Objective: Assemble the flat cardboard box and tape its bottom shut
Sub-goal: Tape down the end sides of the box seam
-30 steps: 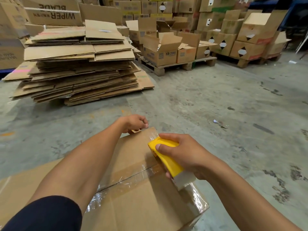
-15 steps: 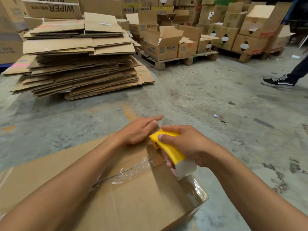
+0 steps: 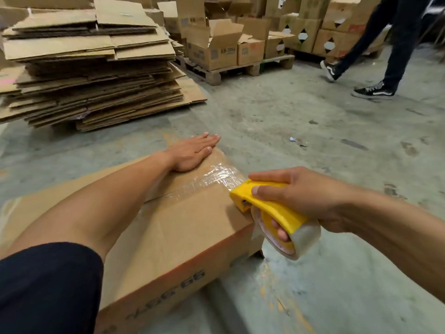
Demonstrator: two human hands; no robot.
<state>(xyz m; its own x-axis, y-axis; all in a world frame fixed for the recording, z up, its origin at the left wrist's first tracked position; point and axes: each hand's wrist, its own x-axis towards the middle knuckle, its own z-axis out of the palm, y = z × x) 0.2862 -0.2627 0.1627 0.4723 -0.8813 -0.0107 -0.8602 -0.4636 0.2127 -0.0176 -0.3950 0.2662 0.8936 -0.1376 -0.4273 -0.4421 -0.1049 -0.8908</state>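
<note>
Flat on the far end of the brown cardboard box (image 3: 173, 227), my left hand (image 3: 192, 153) lies with fingers straight and together, palm pressing the clear tape strip (image 3: 216, 175) down onto the seam so it bonds and the flaps cannot spring up. My right hand (image 3: 301, 196) is wrapped tight around the yellow plastic tape dispenser (image 3: 267, 206), thumb along its side and fingers curled through the clear tape roll (image 3: 296, 239); its nose sits at the box's right edge, where the tape comes over the corner. I judge I hold it there, tilted down past the edge, to carry the strip onto the side wall or to tear it off against the blade.

The box rests bottom up on the grey concrete floor (image 3: 313, 131), right in front of me, printed side wall facing me. The taped seam looks nearly done; the end at the right edge seems to be what is left.

To the right of the box the floor is open, so the dispenser has room to drop or swing away. A tall stack of flattened cardboard sheets (image 3: 91, 68) stands well apart to the far left. Another person's legs in dark trousers and black shoes (image 3: 373, 90) cross the floor far right, well clear of my reach, in front of a wooden pallet loaded with cartons (image 3: 231, 68).
</note>
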